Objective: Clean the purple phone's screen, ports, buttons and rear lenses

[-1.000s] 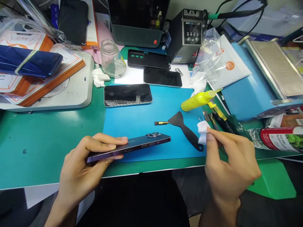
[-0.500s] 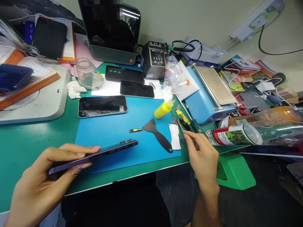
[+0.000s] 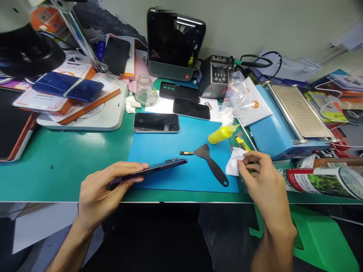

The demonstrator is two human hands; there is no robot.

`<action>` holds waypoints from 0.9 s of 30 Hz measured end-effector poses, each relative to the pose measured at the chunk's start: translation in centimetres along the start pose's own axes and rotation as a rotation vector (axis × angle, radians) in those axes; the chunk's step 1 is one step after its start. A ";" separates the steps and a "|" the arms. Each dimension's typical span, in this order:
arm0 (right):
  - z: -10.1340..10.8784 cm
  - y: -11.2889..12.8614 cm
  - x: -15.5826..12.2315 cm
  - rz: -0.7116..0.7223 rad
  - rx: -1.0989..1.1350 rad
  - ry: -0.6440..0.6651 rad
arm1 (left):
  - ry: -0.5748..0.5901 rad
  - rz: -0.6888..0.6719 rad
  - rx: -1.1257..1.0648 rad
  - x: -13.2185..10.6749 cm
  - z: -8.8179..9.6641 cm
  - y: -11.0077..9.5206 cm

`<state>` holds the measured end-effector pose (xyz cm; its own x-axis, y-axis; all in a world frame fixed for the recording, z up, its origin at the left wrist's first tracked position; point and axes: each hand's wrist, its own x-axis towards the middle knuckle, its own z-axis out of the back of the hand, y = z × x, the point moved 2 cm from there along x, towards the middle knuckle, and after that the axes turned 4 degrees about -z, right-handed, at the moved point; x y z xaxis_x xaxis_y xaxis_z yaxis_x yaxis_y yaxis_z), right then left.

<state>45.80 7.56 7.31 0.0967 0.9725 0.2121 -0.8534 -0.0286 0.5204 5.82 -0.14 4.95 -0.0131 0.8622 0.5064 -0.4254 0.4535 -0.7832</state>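
Note:
My left hand (image 3: 103, 190) is closed around the end of a dark purple smartphone (image 3: 163, 166), held nearly edge-on above the blue mat (image 3: 154, 145). Thumb below and fingers above grip it; its camera bump is at the far end. At the mat's right edge, my right hand (image 3: 263, 185) pinches a small white tissue (image 3: 234, 160) between thumb and fingers. Beside the tissue lies a black plastic scraper (image 3: 212, 164), with a small brush (image 3: 186, 153) touching its blade. A yellow squeeze bottle (image 3: 222, 135) lies behind, near a yellow utility knife (image 3: 242, 143).
Several phones, including a silver-edged phone (image 3: 156, 123), lie behind. A glass jar (image 3: 146, 90), a black control box (image 3: 214, 77) and a blue machine with a metal plate (image 3: 300, 109) stand further back. A labelled clear bottle (image 3: 314, 181) lies right; a lamp head (image 3: 31, 49) overhangs left.
My right hand has left the tools by the mat and now grips the tissue, which has changed shape. The left hand still holds the phone. The view has shifted left.

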 end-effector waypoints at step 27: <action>-5.3 10.0 -2.0 0.202 1.129 -0.085 | -0.101 0.018 0.017 -1.6 -0.5 -0.4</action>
<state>34.37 6.55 7.67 0.0807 0.9090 0.4090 0.0843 -0.4151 0.9059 6.45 -1.59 4.25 -0.1114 0.8426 0.5269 -0.4399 0.4336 -0.7865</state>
